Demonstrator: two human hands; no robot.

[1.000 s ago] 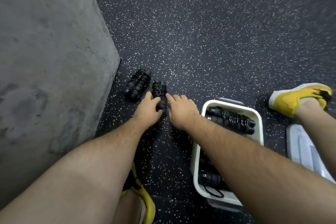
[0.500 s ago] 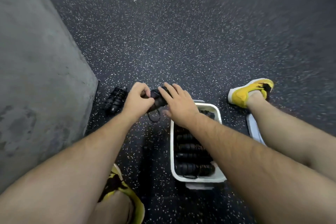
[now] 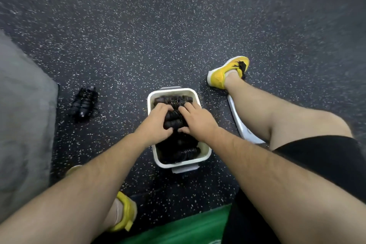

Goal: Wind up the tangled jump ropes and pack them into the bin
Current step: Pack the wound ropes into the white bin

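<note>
Soft, even light is casting faint shadows. Beyond the left hand (image 3: 156,124), the floor (image 3: 178,25) is blurring and bowing.

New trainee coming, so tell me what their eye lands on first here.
The left hand and right hand grip a wound jump rope over the white bin at centre, which already holds black bundles. A second bundle lies on the floor to its left; a yellow shoe stands out upper right.
</note>
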